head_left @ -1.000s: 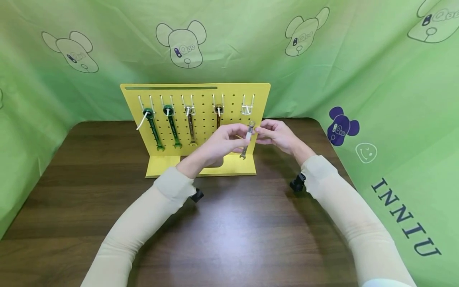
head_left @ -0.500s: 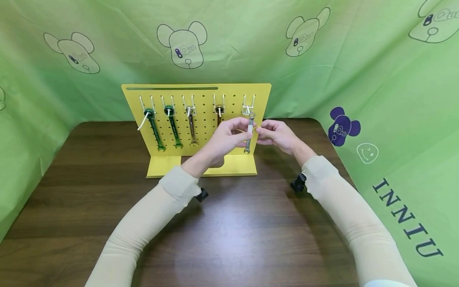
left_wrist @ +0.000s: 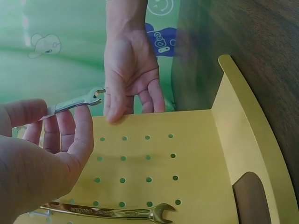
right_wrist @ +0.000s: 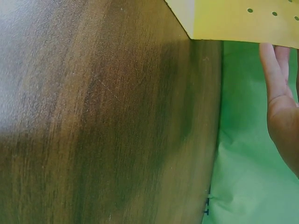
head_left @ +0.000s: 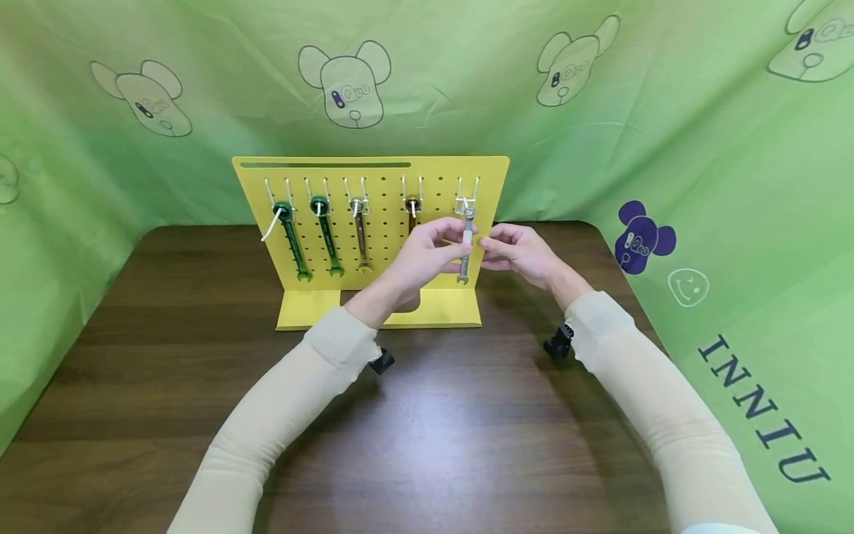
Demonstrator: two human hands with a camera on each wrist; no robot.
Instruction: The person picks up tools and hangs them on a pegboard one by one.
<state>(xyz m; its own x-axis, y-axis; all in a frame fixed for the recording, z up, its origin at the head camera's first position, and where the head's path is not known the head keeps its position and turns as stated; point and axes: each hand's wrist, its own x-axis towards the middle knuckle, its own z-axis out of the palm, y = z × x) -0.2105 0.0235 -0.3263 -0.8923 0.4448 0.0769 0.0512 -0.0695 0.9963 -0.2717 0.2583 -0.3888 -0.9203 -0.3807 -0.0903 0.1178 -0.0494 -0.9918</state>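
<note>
My left hand (head_left: 427, 256) pinches a small silver combination wrench (head_left: 465, 263) between thumb and fingers. The wrench stands nearly upright, its ring end at the rightmost white hook (head_left: 465, 202) of the yellow pegboard (head_left: 495, 178); whether the ring is over the hook's tip I cannot tell. In the left wrist view, the open end of the wrench (left_wrist: 86, 100) points toward my right hand (left_wrist: 133, 70). That hand pinches the pegboard's right edge, thumb in front and fingers behind. In the right wrist view, only part of my right hand (right_wrist: 282, 112) shows at that edge.
Two green wrenches (head_left: 293, 241) and a bronze-coloured wrench (head_left: 361, 237) hang on the left hooks. A golden-brown wrench (left_wrist: 107, 212) hangs nearer, partly behind my left hand in the head view. The pegboard stands on a dark wooden table (head_left: 427, 430) before green cloth (head_left: 454, 89).
My left hand has lifted the silver wrench and turned it more upright, bringing its ring end up to the rightmost hook. My right hand has kept its place at the pegboard's edge.
</note>
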